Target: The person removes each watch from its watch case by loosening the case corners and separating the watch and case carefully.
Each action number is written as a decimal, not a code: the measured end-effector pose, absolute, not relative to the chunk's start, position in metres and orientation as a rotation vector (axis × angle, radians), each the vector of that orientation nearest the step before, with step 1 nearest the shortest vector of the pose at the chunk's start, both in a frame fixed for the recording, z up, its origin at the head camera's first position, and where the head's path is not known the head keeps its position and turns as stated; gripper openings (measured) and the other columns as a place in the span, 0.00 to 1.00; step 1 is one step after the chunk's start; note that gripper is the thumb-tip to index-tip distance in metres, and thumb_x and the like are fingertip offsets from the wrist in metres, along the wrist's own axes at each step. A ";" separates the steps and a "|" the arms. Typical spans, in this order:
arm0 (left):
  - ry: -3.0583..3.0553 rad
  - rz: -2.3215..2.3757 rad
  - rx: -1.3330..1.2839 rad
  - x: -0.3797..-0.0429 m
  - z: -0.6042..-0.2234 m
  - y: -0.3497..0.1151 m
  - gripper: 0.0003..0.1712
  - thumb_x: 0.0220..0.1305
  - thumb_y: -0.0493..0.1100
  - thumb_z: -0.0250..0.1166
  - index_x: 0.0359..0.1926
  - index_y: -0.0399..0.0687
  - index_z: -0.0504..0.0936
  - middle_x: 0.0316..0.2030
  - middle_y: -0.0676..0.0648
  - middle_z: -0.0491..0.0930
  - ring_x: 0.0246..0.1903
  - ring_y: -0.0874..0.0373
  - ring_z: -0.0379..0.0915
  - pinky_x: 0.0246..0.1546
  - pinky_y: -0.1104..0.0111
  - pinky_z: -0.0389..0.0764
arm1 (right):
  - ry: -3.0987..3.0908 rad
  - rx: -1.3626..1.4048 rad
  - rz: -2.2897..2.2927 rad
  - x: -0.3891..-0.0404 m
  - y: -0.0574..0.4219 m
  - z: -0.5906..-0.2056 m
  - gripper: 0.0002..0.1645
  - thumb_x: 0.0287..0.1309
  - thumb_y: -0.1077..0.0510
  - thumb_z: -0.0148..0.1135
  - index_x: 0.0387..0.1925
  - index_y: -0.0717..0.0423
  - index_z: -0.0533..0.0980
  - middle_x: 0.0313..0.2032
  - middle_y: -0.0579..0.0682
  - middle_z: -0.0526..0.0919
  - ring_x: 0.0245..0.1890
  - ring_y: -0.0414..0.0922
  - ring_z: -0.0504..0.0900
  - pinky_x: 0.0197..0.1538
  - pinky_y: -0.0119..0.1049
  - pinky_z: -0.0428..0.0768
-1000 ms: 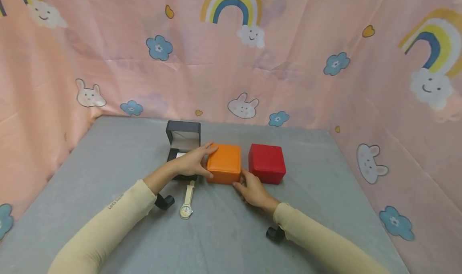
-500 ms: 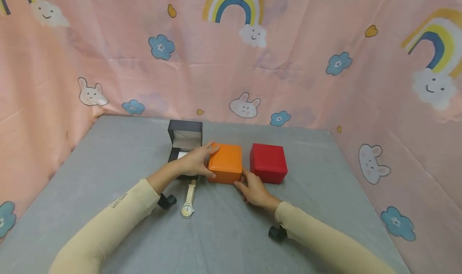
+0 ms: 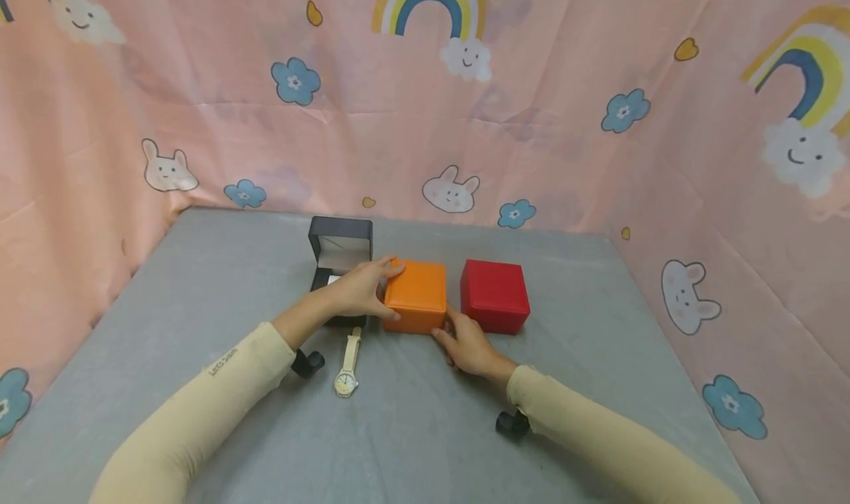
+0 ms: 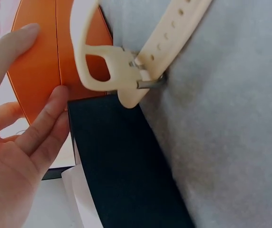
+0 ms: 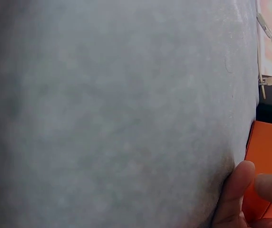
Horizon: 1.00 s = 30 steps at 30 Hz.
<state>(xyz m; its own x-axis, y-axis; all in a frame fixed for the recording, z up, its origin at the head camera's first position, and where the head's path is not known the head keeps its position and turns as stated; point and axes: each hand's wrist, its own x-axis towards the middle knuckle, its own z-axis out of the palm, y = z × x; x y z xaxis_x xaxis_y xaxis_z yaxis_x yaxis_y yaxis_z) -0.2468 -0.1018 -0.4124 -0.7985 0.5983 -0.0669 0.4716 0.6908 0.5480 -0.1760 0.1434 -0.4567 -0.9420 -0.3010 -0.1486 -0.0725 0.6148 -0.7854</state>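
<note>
The orange box [image 3: 416,297] sits on the grey table [image 3: 425,437], between the dark box [image 3: 341,227] and the red box [image 3: 494,296], with its lid down along a seam that shows in the left wrist view. The left hand [image 3: 358,291] holds it at its left side, thumb and fingers parted widely around that end, one fingertip by the upper edge in the head view. The right hand [image 3: 471,347] grips the near right corner low down, thumb and fingers bent and fairly close together around it; whether any finger reaches underneath, I cannot tell. The dark box stands with its lid raised, showing a pale lining and something white inside, partly hidden behind the left hand. The red box is just to the right, its lid down. The cream watch [image 3: 346,384] lies in front of the dark box, dial toward the person, one strap end near the box; its buckle looms large in the left wrist view. Pale sleeves [image 3: 215,393] cover both forearms, and a pink cloth [image 3: 564,142] with rainbows, rabbits and blue flowers hangs behind.
</note>
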 end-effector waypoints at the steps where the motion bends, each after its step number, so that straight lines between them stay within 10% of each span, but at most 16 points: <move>1: 2.664 0.763 0.858 -0.247 -0.412 -0.102 0.58 0.51 0.55 0.79 0.77 0.46 0.59 0.79 0.35 0.50 0.75 0.33 0.55 0.72 0.44 0.64 | 2.579 -0.298 -1.232 -0.176 0.143 -0.456 0.27 0.71 0.60 0.59 0.68 0.57 0.66 0.25 0.51 0.75 0.12 0.42 0.73 0.16 0.36 0.77; 30: 2.582 0.848 0.808 -0.255 -0.407 -0.106 0.57 0.51 0.56 0.79 0.77 0.49 0.61 0.80 0.39 0.50 0.71 0.42 0.65 0.66 0.50 0.73 | 2.560 -0.227 -1.291 -0.175 0.141 -0.455 0.35 0.72 0.52 0.59 0.74 0.47 0.59 0.28 0.51 0.74 0.13 0.44 0.73 0.18 0.36 0.75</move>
<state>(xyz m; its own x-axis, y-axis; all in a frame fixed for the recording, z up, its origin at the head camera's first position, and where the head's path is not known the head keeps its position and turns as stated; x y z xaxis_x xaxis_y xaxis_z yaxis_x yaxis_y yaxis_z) -0.2549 -0.1061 -0.4073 -0.7948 0.5972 -0.1080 0.4168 0.6664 0.6182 -0.1751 0.1406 -0.4553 -0.9528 -0.2555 -0.1639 -0.0202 0.5919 -0.8058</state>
